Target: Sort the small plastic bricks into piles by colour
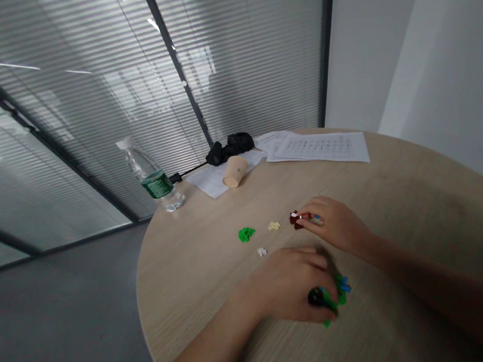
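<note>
Near the middle of the round table, my left hand (292,286) is closed around a small build of green, blue and black toy bricks (342,290). Its fingers hide much of the build. My right hand (337,224) reaches a little pile of dark red bricks (298,226) with thumb and fingers pinched together. A thin, shiny piece shows at those fingertips, too small to name, and bits of blue show between the fingers. Left of this pile lie pale yellow bricks (274,225) and a heap of green bricks (246,234). Several white bricks (262,251) sit just beyond my left hand.
A water bottle with a green label (158,185) stands at the table's far left edge. Beside it a paper cup (235,171) lies tipped over on paper, in front of a black bundle (236,145). Printed sheets (319,147) spread along the back edge.
</note>
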Available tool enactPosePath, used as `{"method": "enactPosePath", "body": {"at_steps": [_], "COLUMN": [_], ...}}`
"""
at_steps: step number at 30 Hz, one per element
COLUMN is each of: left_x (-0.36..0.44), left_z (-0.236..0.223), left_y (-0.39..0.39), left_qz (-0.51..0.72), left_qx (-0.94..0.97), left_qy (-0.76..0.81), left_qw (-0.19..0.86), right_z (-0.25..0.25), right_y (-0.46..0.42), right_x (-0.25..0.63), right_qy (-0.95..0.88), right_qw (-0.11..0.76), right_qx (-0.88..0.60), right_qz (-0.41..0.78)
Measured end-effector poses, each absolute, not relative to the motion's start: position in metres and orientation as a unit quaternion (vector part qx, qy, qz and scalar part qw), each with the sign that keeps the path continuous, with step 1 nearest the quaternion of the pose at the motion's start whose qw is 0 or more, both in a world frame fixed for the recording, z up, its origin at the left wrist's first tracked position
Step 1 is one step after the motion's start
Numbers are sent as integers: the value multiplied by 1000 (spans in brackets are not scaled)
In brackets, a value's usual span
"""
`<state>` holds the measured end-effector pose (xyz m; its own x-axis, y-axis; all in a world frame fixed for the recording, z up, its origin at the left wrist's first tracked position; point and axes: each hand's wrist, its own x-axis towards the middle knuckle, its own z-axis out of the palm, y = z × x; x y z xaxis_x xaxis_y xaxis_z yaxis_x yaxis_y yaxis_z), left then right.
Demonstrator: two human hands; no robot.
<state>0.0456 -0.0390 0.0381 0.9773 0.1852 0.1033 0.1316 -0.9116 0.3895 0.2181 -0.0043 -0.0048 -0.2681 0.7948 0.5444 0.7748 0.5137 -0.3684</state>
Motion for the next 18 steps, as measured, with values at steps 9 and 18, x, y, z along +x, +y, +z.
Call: {"method": "enactPosePath", "body": {"at_steps": [9,18], "left_x": [45,24], "left_z": [36,50], "left_y": [-35,-16], "left_qz": [63,112], "left_qx": [974,958], "left_qy": [65,172], "left_qw": [210,199], "right_z": [-5,5], "right_y": [-5,-13], "right_x": [221,225], "right_qy": [-801,-828], "right_qw": [364,384], "right_qx": [-475,-404], "right_qz": [-4,54]}}
